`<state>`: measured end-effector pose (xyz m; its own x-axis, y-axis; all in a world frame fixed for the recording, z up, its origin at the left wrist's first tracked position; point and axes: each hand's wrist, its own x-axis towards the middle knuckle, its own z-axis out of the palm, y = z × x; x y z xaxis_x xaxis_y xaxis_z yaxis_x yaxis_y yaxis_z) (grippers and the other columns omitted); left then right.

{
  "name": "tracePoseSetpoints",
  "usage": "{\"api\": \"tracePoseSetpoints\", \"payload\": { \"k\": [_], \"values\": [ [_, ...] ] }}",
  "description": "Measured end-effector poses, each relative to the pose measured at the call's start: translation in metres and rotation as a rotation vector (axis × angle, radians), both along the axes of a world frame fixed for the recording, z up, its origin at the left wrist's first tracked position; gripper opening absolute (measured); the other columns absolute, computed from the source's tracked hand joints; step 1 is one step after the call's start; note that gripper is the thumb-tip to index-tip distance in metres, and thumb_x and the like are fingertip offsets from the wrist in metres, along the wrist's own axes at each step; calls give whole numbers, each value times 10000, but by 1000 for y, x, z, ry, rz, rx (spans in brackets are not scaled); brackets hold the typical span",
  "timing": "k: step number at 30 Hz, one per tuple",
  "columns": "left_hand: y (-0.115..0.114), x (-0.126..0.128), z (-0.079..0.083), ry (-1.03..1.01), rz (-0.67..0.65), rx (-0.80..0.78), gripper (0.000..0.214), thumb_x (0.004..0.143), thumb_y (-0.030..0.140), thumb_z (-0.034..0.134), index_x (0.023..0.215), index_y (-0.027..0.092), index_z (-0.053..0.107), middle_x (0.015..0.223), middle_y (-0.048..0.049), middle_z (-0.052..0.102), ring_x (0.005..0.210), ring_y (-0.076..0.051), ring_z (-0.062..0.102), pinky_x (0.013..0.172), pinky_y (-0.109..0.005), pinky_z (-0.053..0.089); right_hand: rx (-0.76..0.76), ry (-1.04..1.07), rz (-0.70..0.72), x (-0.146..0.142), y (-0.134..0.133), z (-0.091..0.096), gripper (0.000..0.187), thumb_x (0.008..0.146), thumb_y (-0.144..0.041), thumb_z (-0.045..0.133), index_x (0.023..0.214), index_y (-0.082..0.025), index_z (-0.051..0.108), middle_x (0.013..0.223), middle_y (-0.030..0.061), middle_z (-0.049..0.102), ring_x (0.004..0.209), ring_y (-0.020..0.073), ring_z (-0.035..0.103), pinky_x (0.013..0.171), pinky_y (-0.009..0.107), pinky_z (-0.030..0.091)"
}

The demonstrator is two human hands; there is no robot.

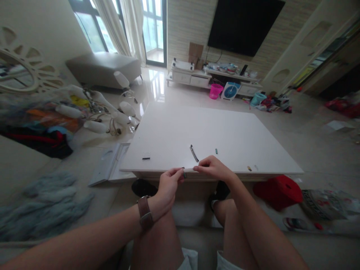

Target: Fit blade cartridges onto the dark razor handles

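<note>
Above the near edge of the white table (202,127), both of my hands are close together. My left hand (170,183), with a brown-strapped watch (145,212) on its wrist, pinches a small dark green piece (184,174). A short whitish strip (189,170) runs from that piece to my right hand (212,168), whose thumb and fingers grip its other end. Just beyond my fingers lies a slim, slightly curved dark grey tool (194,153); its kind is unclear. Farther right on the tabletop is another small dark green piece (216,151).
A small clear piece with a black bar (146,157) lies at the table's left; a tiny yellowish piece (249,168) is at the right. Lamp arms with white shades (120,116) stand left. On the floor are a red stool (278,191) and an opened white box (109,165).
</note>
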<state>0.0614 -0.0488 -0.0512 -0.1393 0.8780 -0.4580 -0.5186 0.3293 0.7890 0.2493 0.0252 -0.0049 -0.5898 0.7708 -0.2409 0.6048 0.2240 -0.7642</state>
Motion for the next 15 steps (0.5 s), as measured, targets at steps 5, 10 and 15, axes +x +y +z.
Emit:
{"api": "tracePoseSetpoints", "payload": {
  "k": [5, 10, 15],
  "values": [
    [1, 0, -2, 7, -6, -7, 294, 584, 348, 861, 731, 125, 739, 698, -37, 665, 646, -115, 550, 627, -238, 432, -126, -96, 114, 2, 1, 0, 514, 822, -593, 620, 591, -134, 620, 504, -49, 350, 510, 82, 294, 491, 254, 192],
    [1, 0, -3, 34, -23, 15, 309, 587, 361, 858, 756, 128, 748, 723, -37, 667, 679, -126, 561, 634, -240, 430, -68, -60, 29, 3, 1, 1, 524, 827, -596, 618, 588, -130, 625, 504, -44, 364, 506, 80, 302, 484, 248, 201],
    [0, -1, -3, 50, -30, 25, 314, 582, 381, 860, 721, 129, 733, 643, -16, 623, 619, -116, 526, 604, -242, 409, -139, -32, 103, 5, 1, 3, 498, 837, -585, 618, 651, -127, 677, 502, -41, 392, 494, 82, 325, 475, 246, 206]
  ]
}}
